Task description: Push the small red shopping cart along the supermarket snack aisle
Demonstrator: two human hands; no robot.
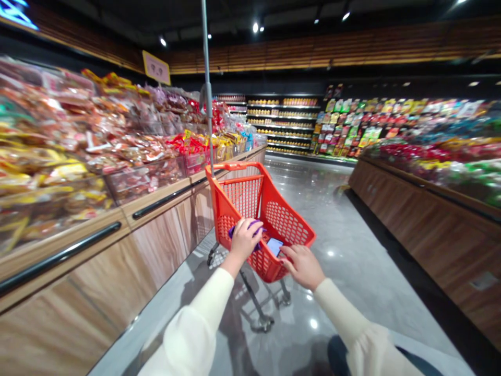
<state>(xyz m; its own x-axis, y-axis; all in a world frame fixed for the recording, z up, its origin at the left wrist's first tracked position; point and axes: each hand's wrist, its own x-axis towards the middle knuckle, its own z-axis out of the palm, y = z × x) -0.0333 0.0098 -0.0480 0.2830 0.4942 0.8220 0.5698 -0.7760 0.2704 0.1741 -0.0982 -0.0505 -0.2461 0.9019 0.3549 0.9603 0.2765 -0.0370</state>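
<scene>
A red plastic shopping cart [287, 219] on grey wheeled legs stands in front of me, turned at a slant. My left hand [246, 237] is at its near left rim, fingers curled over a purple item [232, 231] whose kind I cannot make out. At the near right corner of the basket my right hand [302, 265] has its fingers bent over the rim. Close to those fingertips, inside the basket, lies a flat rectangle with a pale bluish face [274, 246], which looks like a phone.
A grey pole [207, 99] rises from the cart's far left corner. Wood-fronted bins of wrapped snacks [133, 130] line the left; another display counter [426, 209] runs along the right. Between them the shiny grey floor [336, 230] leads to stocked wall shelves [282, 117].
</scene>
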